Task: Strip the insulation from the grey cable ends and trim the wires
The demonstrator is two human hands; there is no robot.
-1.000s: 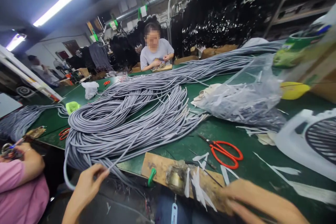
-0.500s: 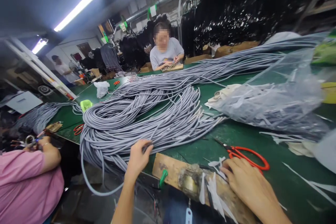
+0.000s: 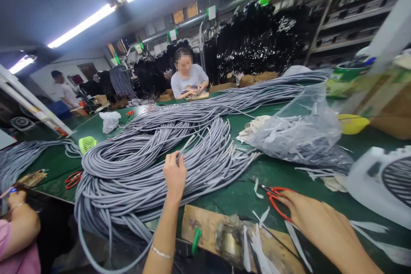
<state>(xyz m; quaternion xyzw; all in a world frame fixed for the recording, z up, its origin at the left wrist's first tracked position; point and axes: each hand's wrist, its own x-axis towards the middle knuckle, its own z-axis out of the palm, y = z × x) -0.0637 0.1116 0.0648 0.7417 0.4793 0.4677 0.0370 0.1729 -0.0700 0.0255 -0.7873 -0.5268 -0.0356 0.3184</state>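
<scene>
**Left hand (image 3: 175, 175) reaches out over the heap, right hand (image 3: 316, 212) settles on the scissors (image 3: 272, 192)**

Against the frame half a second ago, the left hand is farther up over the heap of grey cables (image 3: 138, 180), with a short cable end (image 3: 187, 145) poking out past its fingers. The right hand has left the edge of the wooden board (image 3: 205, 217) and is on the red handles. Judging by this, both hands are now occupied at once: one with a cable, the other with the cutting tool.

At far left, a co-worker's pink sleeve (image 3: 19, 246) shows beside the table. Next comes the heap, lying in thick loops on the green table (image 3: 236, 200), its lower bends hanging over the near edge. The left hand is clamped on the one cable, which is held above the others; it is smooth, grey and round, paler at its tip, and seems to run back beside the forearm. The wooden board lies at the near edge, with a green clip (image 3: 196, 240) and white strips (image 3: 257, 246) on it. Just beyond it, the right hand's fingers are closed around the scissors' handles, the blades pointing left. A clear bag of scraps (image 3: 298, 139) sits farther right.
</scene>
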